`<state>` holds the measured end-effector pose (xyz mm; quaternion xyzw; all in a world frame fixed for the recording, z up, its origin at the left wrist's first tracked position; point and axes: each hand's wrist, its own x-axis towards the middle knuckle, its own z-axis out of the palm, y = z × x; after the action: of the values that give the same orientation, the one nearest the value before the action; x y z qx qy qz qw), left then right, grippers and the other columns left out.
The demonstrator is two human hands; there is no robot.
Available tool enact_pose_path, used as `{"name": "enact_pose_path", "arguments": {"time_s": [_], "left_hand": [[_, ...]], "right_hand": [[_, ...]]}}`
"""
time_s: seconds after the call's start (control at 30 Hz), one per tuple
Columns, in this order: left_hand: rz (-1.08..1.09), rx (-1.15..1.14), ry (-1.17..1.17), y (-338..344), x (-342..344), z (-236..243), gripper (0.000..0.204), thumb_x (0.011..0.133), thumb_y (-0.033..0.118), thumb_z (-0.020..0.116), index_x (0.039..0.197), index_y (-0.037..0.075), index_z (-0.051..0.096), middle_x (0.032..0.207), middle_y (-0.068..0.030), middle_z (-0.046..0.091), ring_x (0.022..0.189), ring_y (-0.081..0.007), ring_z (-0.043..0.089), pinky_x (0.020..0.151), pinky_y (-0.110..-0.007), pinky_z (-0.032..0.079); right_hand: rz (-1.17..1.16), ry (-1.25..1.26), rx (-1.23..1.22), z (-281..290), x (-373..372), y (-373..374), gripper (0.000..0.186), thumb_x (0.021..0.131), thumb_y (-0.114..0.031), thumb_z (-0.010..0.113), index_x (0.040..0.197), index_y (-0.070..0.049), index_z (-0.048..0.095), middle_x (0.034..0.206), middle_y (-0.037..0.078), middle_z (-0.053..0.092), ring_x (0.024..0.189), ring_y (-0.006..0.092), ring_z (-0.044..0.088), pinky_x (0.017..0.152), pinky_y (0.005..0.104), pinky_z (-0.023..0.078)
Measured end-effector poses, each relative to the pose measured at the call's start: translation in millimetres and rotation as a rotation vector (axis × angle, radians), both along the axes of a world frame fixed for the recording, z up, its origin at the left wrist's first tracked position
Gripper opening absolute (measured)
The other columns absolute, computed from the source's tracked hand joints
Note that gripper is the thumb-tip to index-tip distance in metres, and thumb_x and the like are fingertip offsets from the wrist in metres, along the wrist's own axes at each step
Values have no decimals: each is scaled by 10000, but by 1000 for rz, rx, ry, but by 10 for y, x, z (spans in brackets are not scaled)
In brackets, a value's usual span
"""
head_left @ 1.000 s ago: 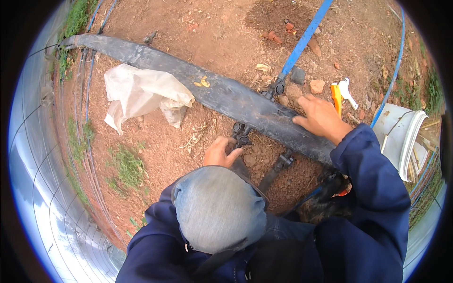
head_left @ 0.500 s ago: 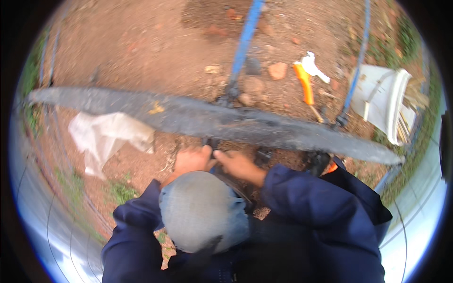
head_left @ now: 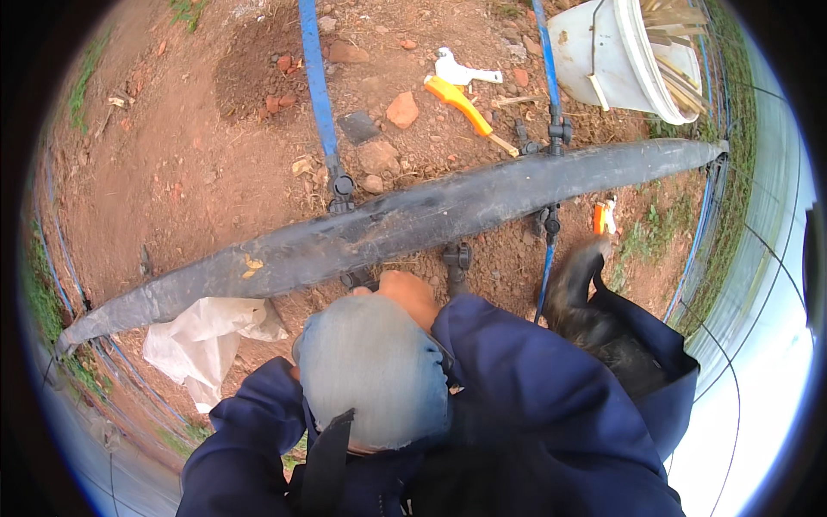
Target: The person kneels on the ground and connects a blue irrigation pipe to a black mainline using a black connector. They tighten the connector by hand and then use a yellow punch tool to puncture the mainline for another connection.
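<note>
Only the right hand [head_left: 407, 291] is seen, pressed low against the near edge of the flat black hose [head_left: 405, 220] beside a small black fitting [head_left: 457, 257]; whether its fingers are closed cannot be told, since they are hidden by a grey-clad knee [head_left: 372, 372]. The left hand is covered by that knee and a dark blue sleeve [head_left: 250, 431]. Beyond the hand, past the hose, a blue pipe [head_left: 317, 82], an orange-handled tool [head_left: 461, 101] and a white bucket [head_left: 603, 53] are laid on red soil, and a white plastic bag [head_left: 202, 332] is found to its left.
</note>
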<state>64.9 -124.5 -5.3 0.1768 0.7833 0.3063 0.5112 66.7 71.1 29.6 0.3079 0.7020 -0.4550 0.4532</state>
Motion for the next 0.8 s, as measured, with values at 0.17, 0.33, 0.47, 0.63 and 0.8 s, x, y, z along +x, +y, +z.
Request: {"name": "enact_pose_path", "arguments": {"time_s": [0.17,0.33,0.47,0.63,0.8], "left_hand": [[391,182,-214,84,151,-197,459,910,392,654,1095,-16,553,940,-261,681,871,-374,699,726,-452,546],[552,250,-327,231,165,-68,515,937,418,644,1166,-35,559,994,-292,685,927,-380,702,774,-441,549],[208,26,-254,175,-146,338,533,974,354,676,1320,-30,544,1143,-256,678,1051,-267,682,876,-415,527],[-168,-292,147,331,-521,794,434,959,328,689,1147,-57,622,997,-225,715,910,-282,705,782,-440,528],[306,158,12,895,-496,912,234,927,230,693,1017,14,679,861,-130,721,770,-242,693,701,-378,531]], "right_hand": [[726,281,217,-15,-130,-12,432,857,-398,681,978,17,665,862,168,747,821,335,747,694,452,573],[741,600,201,-131,68,65,150,875,-163,593,928,-34,647,831,141,738,770,320,732,671,425,558],[334,593,111,-115,355,90,191,908,-201,614,933,-12,626,827,206,706,827,387,703,695,474,538],[-373,586,177,-203,931,539,283,960,-323,657,955,-40,643,813,184,700,749,386,685,653,447,525],[-415,612,464,-394,1370,1343,349,987,-326,643,862,-1,636,729,212,646,634,325,618,639,426,496]]}}
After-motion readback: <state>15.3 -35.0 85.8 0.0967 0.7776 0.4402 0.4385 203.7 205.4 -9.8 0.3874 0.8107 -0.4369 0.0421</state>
